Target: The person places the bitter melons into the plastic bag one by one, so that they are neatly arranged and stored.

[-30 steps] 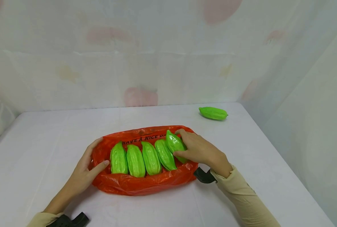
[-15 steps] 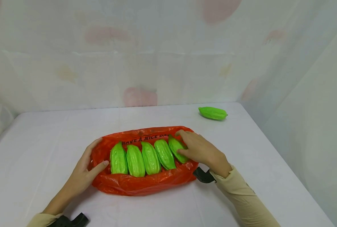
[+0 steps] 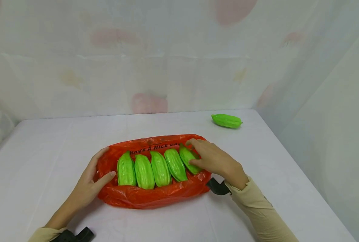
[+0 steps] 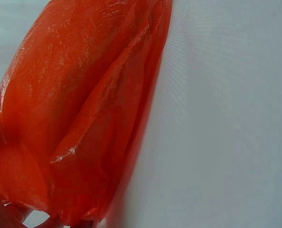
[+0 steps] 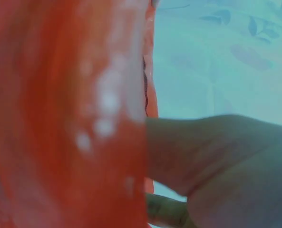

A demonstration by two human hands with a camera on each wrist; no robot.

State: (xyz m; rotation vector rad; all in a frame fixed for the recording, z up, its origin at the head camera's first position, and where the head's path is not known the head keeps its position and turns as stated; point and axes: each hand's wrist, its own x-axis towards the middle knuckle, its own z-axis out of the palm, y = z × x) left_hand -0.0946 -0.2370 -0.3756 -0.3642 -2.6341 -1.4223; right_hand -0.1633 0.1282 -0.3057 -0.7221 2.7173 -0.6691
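Note:
A red plastic bag [image 3: 143,198] lies wide open on its base in the head view, with printed lettering along its inner back wall. Several glossy green bitter melons [image 3: 144,171] stand side by side in it. The left hand [image 3: 87,185] holds the bag's left end, thumb inside the rim and fingers outside. At the right end, the right hand [image 3: 215,159] grips the rightmost bitter melon [image 3: 188,158] inside the bag, its far side hidden by the fingers. Red film [image 4: 74,95] fills much of the left wrist view. In the right wrist view, the thumb [image 5: 207,152] reaches behind blurred red film.
One more bitter melon [image 3: 227,121] lies at the back right of the white-covered table [image 3: 288,188]. A pale patterned curtain [image 3: 179,67] rises behind the table, and another stretch closes the right side. Dark straps sit at both wrists.
One second ago the rightmost bitter melon stood higher and leaned over its neighbour; the right hand has lowered it into the bag beside the others. The left hand keeps its place.

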